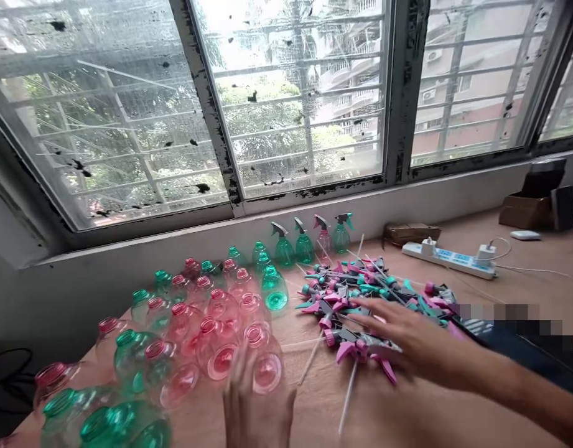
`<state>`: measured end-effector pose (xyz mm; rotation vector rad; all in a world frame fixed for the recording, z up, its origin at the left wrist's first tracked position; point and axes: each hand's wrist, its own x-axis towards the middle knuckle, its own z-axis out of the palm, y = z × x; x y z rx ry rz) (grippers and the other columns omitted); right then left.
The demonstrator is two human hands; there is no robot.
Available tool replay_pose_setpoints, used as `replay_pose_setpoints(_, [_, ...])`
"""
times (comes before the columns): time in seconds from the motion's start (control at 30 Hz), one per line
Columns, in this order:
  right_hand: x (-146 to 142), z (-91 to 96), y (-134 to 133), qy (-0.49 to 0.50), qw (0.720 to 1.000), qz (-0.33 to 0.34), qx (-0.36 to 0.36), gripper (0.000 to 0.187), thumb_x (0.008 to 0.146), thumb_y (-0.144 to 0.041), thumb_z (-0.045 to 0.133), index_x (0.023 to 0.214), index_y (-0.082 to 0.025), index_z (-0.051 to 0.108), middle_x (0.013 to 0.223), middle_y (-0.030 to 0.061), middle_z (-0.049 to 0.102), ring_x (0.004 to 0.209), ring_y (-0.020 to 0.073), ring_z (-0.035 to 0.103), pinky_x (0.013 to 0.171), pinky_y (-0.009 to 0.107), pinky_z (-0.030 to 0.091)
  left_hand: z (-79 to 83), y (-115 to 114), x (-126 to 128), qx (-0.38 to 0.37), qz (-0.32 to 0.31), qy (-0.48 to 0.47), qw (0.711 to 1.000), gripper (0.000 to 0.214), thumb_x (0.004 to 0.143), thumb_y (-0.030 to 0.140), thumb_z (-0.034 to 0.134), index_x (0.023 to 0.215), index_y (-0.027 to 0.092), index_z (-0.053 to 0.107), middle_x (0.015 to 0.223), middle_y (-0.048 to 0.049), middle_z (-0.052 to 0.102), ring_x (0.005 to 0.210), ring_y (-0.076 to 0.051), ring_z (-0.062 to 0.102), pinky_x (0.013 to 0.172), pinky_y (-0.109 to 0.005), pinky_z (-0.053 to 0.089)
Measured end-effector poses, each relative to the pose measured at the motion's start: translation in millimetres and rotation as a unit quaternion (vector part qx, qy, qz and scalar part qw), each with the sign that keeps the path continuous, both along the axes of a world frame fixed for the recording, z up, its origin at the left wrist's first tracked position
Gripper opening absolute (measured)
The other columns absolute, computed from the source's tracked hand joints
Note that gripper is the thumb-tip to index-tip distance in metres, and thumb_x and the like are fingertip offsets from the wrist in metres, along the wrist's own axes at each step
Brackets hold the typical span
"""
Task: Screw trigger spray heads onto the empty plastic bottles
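My left hand [256, 401] is at the front of the group of bottles, slightly blurred, with its fingers raised and its thumb apart. It is beside a clear pink bottle [269, 367] and overlaps it; whether they touch I cannot tell. My right hand [395, 323] reaches across from the right, fingers stretched out over a pile of spray trigger heads [346, 298] in pink, green and grey, with thin white tubes. Nothing shows in its grasp. Below its palm lies a pink and grey trigger head [361, 348], its tube pointing toward me.
Open-necked pink and green bottles, such as a green bottle [133, 358], crowd the left. Several bottles with trigger heads [303, 246] stand by the wall under the window. A white power strip [449, 258], brown box [412, 234] and open carton [524, 208] are at right.
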<state>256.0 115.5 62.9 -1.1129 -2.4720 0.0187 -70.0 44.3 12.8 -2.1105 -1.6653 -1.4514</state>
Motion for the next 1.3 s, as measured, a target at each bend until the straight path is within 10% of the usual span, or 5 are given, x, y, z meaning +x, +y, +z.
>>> replay_pose_setpoints(0.2, [-23.4,-34.8,-7.5,0.045,0.995,-0.013,-0.092,0.052,0.101,-0.023,0.053,0.151,-0.033,0.046,0.160,0.0147,0.047,0.144,0.0367,0.047,0.114,0.061,0.041,16.9,27.5,10.7,-0.061,0.037,0.075,0.995,0.059,0.100,0.034,0.056,0.151,0.021,0.028,0.152,-0.0231,0.048,0.139,-0.045,0.050,0.108,-0.068,0.046])
replay_pose_setpoints(0.47, [-38.9,-33.7,-5.3,0.074,0.994,-0.038,-0.071,0.044,0.093,0.000,0.043,0.117,-0.020,0.073,0.132,0.0150,0.074,0.121,0.0318,0.069,0.102,0.050,0.054,-28.6,1.1,27.9,-0.099,-0.026,-0.111,0.989,0.068,0.092,0.042,0.062,0.148,0.020,0.029,0.147,-0.0211,0.052,0.137,-0.040,0.053,0.113,-0.063,0.043])
replay_pose_setpoints(0.63, [-21.0,-32.9,-13.2,0.211,0.974,-0.070,0.039,0.033,0.103,-0.016,0.041,0.126,-0.022,0.065,0.123,0.0125,0.077,0.112,0.0292,0.073,0.093,0.043,0.061,-35.5,-10.3,34.6,-0.147,-0.034,-0.177,0.973,0.067,0.086,0.045,0.068,0.142,0.024,0.037,0.143,-0.0160,0.058,0.135,-0.037,0.055,0.114,-0.058,0.042])
replay_pose_setpoints(0.93, [23.8,-12.7,-78.3,0.211,0.928,-0.096,0.291,0.038,0.100,-0.007,0.055,0.133,-0.023,0.062,0.130,0.0121,0.066,0.120,0.0266,0.062,0.103,0.039,0.045,-20.2,-22.9,31.0,0.027,0.021,0.126,0.991,0.066,0.094,0.025,0.069,0.151,0.024,0.036,0.136,-0.0155,0.055,0.122,-0.035,0.052,0.101,-0.052,0.048])
replay_pose_setpoints(1.3, [38.8,-20.9,-88.0,0.176,0.927,-0.086,0.320,0.045,0.096,-0.002,0.059,0.137,-0.022,0.061,0.130,0.0136,0.067,0.113,0.0275,0.064,0.101,0.039,0.044,-24.6,-22.7,35.0,0.019,0.015,0.111,0.994,0.075,0.096,0.032,0.067,0.159,0.031,0.025,0.141,-0.0142,0.051,0.124,-0.036,0.049,0.100,-0.054,0.050])
